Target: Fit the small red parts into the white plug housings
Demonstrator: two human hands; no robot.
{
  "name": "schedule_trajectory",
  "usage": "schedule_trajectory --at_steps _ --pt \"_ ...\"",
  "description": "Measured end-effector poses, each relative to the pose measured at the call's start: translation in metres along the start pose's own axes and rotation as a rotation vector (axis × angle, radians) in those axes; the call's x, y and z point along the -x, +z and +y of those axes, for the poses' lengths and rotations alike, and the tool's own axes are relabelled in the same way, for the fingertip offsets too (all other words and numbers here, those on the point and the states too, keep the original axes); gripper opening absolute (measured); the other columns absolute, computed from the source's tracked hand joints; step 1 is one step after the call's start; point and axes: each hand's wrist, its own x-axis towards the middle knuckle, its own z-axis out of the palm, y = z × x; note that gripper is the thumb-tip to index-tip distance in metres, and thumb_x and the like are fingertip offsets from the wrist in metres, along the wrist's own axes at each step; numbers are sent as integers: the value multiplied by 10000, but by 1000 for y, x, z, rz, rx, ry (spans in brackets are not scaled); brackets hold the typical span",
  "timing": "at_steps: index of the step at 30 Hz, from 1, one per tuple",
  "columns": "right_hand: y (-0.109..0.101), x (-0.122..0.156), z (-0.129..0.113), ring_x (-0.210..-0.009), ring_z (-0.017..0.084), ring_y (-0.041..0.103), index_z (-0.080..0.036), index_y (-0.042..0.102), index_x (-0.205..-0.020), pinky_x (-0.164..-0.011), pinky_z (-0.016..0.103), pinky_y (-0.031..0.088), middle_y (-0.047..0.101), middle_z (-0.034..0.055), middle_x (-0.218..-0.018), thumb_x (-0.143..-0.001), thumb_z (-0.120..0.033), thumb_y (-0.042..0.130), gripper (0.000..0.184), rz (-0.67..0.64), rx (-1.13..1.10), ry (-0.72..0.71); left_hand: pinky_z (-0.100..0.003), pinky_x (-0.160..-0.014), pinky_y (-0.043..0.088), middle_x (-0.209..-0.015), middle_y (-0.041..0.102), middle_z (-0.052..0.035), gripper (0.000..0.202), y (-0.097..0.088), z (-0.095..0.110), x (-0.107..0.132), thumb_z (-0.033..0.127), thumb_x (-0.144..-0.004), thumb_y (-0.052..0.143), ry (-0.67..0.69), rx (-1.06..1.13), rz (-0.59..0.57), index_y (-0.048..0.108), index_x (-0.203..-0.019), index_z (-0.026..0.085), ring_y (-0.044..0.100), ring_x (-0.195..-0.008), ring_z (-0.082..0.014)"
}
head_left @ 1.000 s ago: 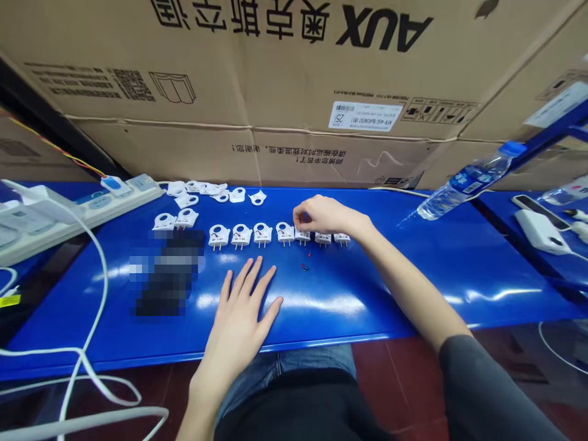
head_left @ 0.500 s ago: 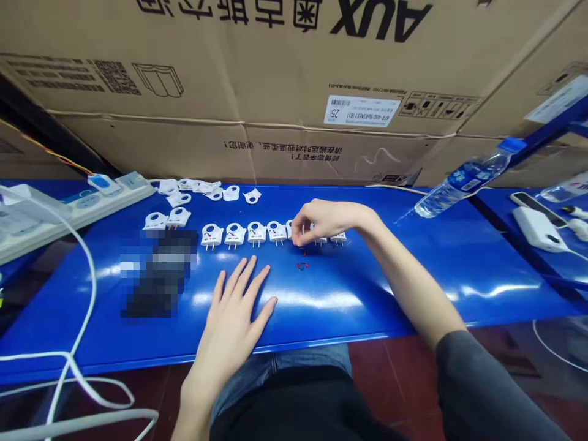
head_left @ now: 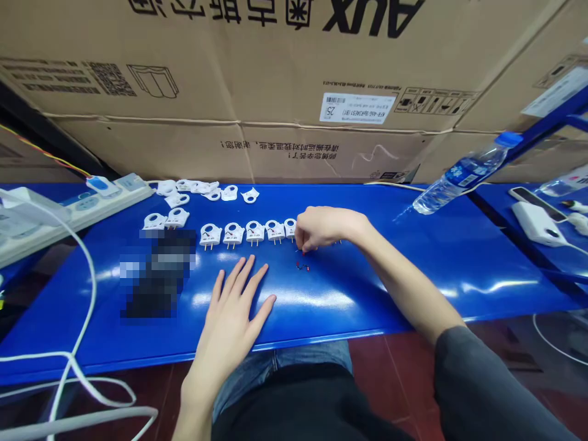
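Note:
My left hand [head_left: 235, 306] lies flat on the blue table [head_left: 413, 269], fingers spread, holding nothing. My right hand [head_left: 324, 228] is curled over the right end of a row of white plug halves [head_left: 243, 233], fingertips pinched down at the table by a tiny red part [head_left: 303, 251]; what it grips is hidden. A small red and dark component [head_left: 302, 266] lies just in front of that hand. More white plug covers [head_left: 202, 190] lie scattered at the back left.
Large cardboard boxes [head_left: 285, 92] wall the table's far side. A white power strip [head_left: 82, 202] and cables sit at the left, next to a blurred dark object [head_left: 156, 275]. A water bottle [head_left: 459, 174] leans at the right, and white devices [head_left: 535, 220] rest on the neighbouring table.
My right hand has slid from the row of plugs toward me and lowered its fingertips to the table. My left hand has stayed flat.

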Motion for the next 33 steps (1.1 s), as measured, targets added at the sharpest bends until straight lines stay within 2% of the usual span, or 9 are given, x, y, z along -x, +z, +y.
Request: schedule_trajectory --at_steps 3,6,9,12,14,17,22,27,33 --pt "4 1 -11 -726 191 733 -217 852 -937 -598 258 409 813 41 -836 -810 -191 760 159 1 42 6 -610 -1288 282 -1685 420 -87 549 0 0 0 502 -1061 446 1 -6 -3 473 -1558 270 355 -1582 -304" --pt "4 2 -17 -733 172 724 -238 843 -884 -601 247 405 810 16 -839 -829 -209 744 117 43 29 -96 -604 -1292 276 -1690 413 -81 551 1 -1 0 501 -1063 441 -2 -8 -10 463 -1565 272 349 -1586 -301" --pt "2 -1 -16 -821 163 726 -266 823 -979 -677 228 435 818 -3 -938 -905 -242 690 154 194 -6 -163 -603 -1298 268 -1692 410 -72 552 1 -1 1 506 -1062 443 -7 -6 -7 462 -1564 277 345 -1587 -297" --pt "0 -9 -16 -965 206 722 -259 778 -1172 -773 255 464 805 51 -1096 -984 -251 599 260 407 29 -74 -601 -1301 260 -1693 409 -68 548 1 -1 1 510 -1062 439 -8 -5 -4 469 -1557 275 336 -1592 -293" --pt "0 -17 -17 -1025 241 718 -232 777 -1182 -814 283 479 791 93 -1142 -980 -216 586 278 493 72 -5 -600 -1301 260 -1694 407 -72 548 1 -1 1 504 -1064 438 -10 -3 -5 465 -1559 271 333 -1593 -292" --pt "1 -29 -20 -1045 253 715 -230 794 -1127 -848 295 492 792 98 -1134 -955 -198 615 251 473 119 8 -603 -1297 265 -1692 410 -80 546 2 0 1 502 -1063 441 -7 4 1 468 -1557 270 334 -1592 -295" --pt "3 -39 -28 -1011 259 724 -223 801 -1068 -822 296 499 798 102 -1092 -944 -208 629 214 435 140 -1 -597 -1303 260 -1687 419 -82 547 1 0 2 516 -1064 436 -8 4 4 482 -1548 266 340 -1590 -292" --pt "3 -42 -35 -1004 263 726 -199 792 -1063 -805 295 495 790 126 -1103 -929 -155 600 238 391 141 6 -606 -1303 250 -1685 420 -91 545 -1 0 2 506 -1067 431 -9 10 -7 478 -1552 264 341 -1589 -307" --pt "5 -42 -34 -966 265 725 -184 781 -1055 -777 297 487 788 138 -1083 -940 -136 560 254 400 134 26 -604 -1303 263 -1682 428 -79 546 -1 0 2 521 -1063 433 -11 17 -1 477 -1548 275 345 -1588 -291"
